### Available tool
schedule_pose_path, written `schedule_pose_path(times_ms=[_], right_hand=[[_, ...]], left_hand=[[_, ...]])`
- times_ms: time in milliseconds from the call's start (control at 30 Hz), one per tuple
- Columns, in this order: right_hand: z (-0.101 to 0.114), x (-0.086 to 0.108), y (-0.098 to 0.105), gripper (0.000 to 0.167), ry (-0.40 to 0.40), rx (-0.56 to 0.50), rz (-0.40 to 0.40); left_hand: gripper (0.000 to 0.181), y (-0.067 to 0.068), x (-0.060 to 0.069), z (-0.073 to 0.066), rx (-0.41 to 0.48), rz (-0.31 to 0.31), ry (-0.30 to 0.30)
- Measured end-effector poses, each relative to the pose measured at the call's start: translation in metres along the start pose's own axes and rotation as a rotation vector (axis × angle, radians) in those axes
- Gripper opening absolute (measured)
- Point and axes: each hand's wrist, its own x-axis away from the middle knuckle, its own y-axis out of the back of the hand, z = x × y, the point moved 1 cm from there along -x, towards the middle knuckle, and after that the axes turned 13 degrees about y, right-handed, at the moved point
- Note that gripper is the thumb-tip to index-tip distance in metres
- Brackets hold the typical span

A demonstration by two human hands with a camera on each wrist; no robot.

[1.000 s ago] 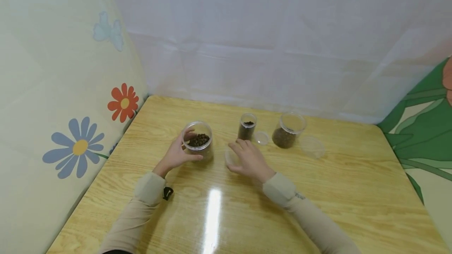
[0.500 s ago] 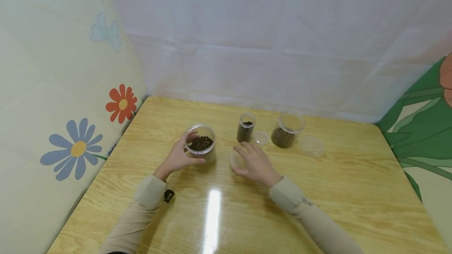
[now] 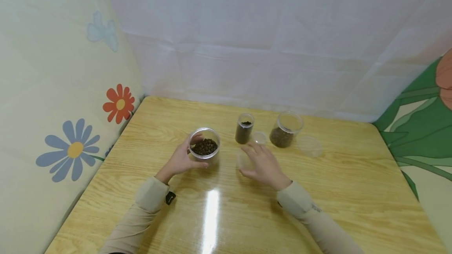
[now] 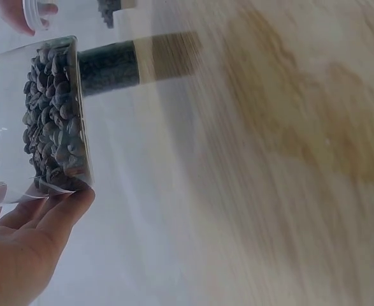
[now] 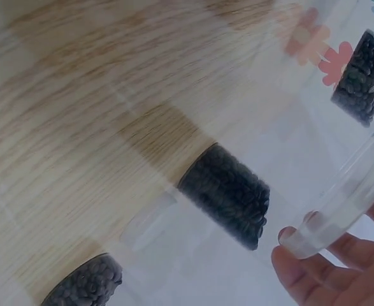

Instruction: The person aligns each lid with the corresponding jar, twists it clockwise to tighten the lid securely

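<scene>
My left hand (image 3: 181, 158) grips a clear round jar (image 3: 210, 160) with dark brown beans in its lower part, and the jar's top is uncovered. In the left wrist view that jar (image 4: 8, 121) is held above the table, its base off the surface. To its right, my right hand (image 3: 265, 167) pinches a clear round lid (image 3: 243, 160) by its edge, apart from the jar. The right wrist view shows the fingertips (image 5: 287, 236) against the rim of the lid (image 5: 339, 223).
A slim clear jar (image 3: 243, 133) of dark beans stands uncovered behind the right hand, with a small lid (image 3: 259, 138) beside it. Farther right stand a wider uncovered jar (image 3: 282, 137) of beans and a large flat lid (image 3: 310, 146). The wooden table (image 3: 335, 191) meets a curtain at the back.
Both hands have shifted right and slightly nearer, the left with the jar and the right with the lid. The gap between lid and jar has widened slightly.
</scene>
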Motion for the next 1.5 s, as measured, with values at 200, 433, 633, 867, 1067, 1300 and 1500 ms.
schedule_pose_path(times_ms=[200,433,633,867,1067,1300,1500], right_hand=[[-0.003,0.010,0.004,0.066,-0.009,0.012,-0.025],[-0.005,0.019,0.004,0.065,-0.033,0.021,-0.034],[-0.003,0.025,0.007,0.065,-0.064,0.004,-0.026],[-0.005,0.035,0.011,0.065,-0.097,-0.006,-0.043],[-0.010,0.044,0.012,0.065,-0.117,0.014,-0.048],[-0.011,0.052,0.013,0.065,-0.134,0.016,-0.062],[-0.011,0.059,0.013,0.065,-0.152,0.032,-0.082]], left_hand=[[0.094,-0.006,-0.007,0.018,0.006,0.003,-0.028],[0.090,-0.008,0.004,-0.014,0.001,0.026,-0.028],[0.089,-0.010,0.007,-0.022,0.007,0.037,-0.040],[0.088,-0.012,0.007,-0.024,0.007,0.036,-0.045],[0.088,-0.013,0.006,-0.023,0.002,0.036,-0.044],[0.088,-0.017,0.005,-0.023,0.011,0.056,-0.056],[0.089,-0.021,0.004,-0.027,0.016,0.076,-0.061]])
